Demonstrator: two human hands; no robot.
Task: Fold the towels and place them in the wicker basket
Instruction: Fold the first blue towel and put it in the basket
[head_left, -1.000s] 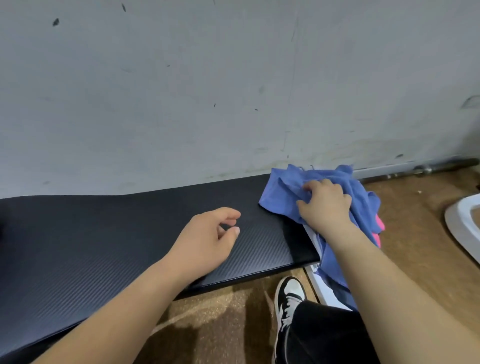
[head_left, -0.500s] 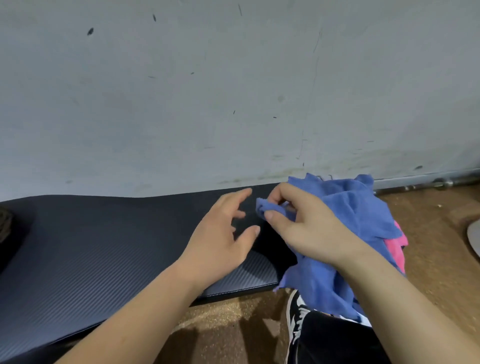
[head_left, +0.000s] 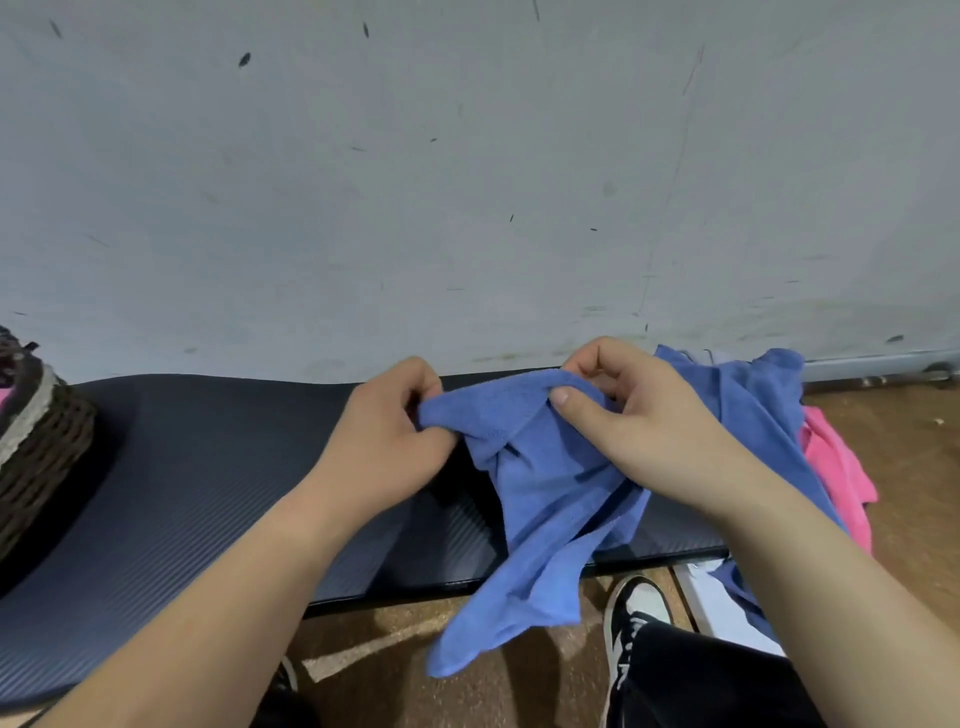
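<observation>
now left hand (head_left: 384, 441) grips towel (head_left: 540, 488) too

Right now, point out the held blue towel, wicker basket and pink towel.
held blue towel (head_left: 540, 483): head view, hanging middle panel.
wicker basket (head_left: 47, 457): head view, woven side wall.
pink towel (head_left: 836, 467): head view, exposed right fold.
</observation>
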